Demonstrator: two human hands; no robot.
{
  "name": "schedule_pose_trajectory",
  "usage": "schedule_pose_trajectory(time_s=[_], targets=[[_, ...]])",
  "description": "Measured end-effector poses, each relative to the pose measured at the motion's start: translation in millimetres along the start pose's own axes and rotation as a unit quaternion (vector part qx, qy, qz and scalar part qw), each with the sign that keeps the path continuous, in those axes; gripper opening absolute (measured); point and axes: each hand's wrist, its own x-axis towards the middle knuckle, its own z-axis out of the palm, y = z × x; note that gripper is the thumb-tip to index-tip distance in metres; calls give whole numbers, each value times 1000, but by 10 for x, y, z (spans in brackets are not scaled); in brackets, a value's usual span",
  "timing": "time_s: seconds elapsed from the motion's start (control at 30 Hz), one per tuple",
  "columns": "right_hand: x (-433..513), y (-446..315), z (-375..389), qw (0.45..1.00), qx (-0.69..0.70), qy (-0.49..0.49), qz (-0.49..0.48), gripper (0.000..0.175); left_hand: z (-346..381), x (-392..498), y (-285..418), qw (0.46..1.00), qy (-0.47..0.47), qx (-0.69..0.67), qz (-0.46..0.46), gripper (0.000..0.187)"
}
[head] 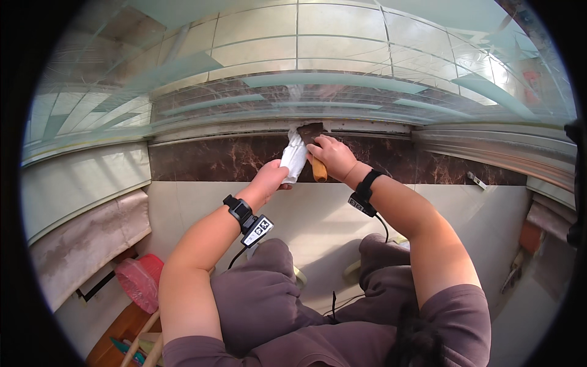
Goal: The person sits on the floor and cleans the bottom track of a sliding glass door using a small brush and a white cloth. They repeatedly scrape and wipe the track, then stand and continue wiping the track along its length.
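Observation:
My left hand grips a white cloth or paper towel, which reaches up to a door or window track at the foot of a glass panel. In my right hand is a putty knife with a wooden handle; its wide dark blade touches the track beside the top of the white material. Some whitish bits cling to the track around the blade. Parts of both hands' fingers are hidden behind what they hold.
Glass rises just beyond the track. A dark marbled stone sill lies before it, with a small white-handled tool at its right. A pink bin with a plastic liner and wooden bars stand at lower left.

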Motion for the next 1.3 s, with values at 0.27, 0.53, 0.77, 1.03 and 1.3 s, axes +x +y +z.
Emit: schedule_pose_trajectory(time_s=[0.27, 0.53, 0.77, 1.03, 1.3], targets=[[62, -19, 84, 999, 12, 26, 34, 22, 125, 191, -119, 998, -47, 1, 33, 21], [23, 30, -17, 993, 83, 46, 74, 13, -13, -41, -97, 999, -40, -5, 19, 19], [49, 68, 84, 993, 59, 101, 14, 19, 69, 74, -80, 998, -36, 18, 39, 17], [-267, 245, -277, 991, 71, 85, 68, 17, 197, 70, -32, 995, -83, 36, 41, 17], [232, -102, 139, 996, 78, 16, 45, 13, -5, -92, -53, 996, 75, 41, 2, 24]])
